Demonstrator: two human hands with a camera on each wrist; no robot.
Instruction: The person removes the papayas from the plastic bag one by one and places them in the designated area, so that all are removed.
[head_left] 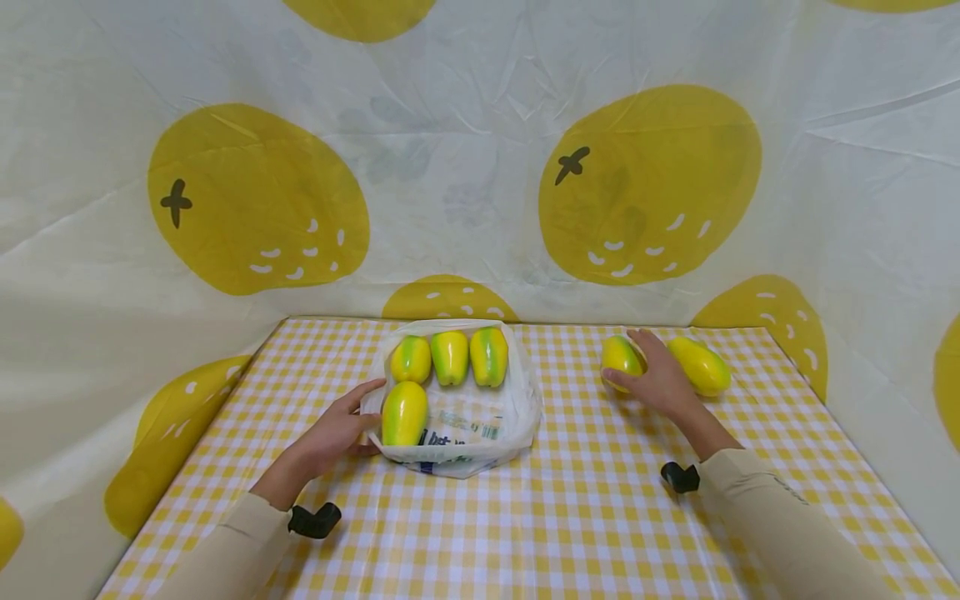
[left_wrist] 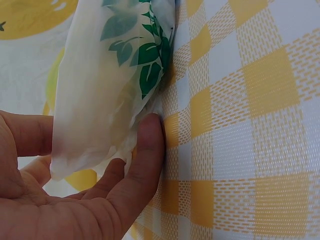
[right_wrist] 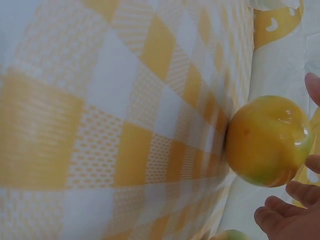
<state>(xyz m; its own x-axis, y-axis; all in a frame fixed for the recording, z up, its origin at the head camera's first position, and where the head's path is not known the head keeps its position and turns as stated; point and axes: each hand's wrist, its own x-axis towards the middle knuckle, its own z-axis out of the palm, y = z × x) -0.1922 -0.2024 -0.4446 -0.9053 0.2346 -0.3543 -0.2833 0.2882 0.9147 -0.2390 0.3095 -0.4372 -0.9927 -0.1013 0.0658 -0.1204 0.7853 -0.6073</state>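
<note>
A white plastic bag (head_left: 517, 442) lies spread open on the table, with several yellow-green, mango-like fruits (head_left: 451, 358) inside. My left hand (head_left: 341, 433) holds the bag's left side; in the left wrist view the bag's edge (left_wrist: 95, 115) passes between thumb and fingers. On the right, my right hand (head_left: 660, 375) reaches over a loose fruit (head_left: 619, 357), thumb in front of it and fingers behind. The right wrist view shows this fruit (right_wrist: 267, 140) resting on the cloth, the fingers spread beside it. Another loose fruit (head_left: 701, 367) lies just right of that hand.
A yellow-and-white checked cloth (head_left: 570, 517) covers the table. Behind and at the sides hangs a white sheet (head_left: 457, 183) printed with big yellow fruits. Stretches of cloth lie between the bag and the loose fruits.
</note>
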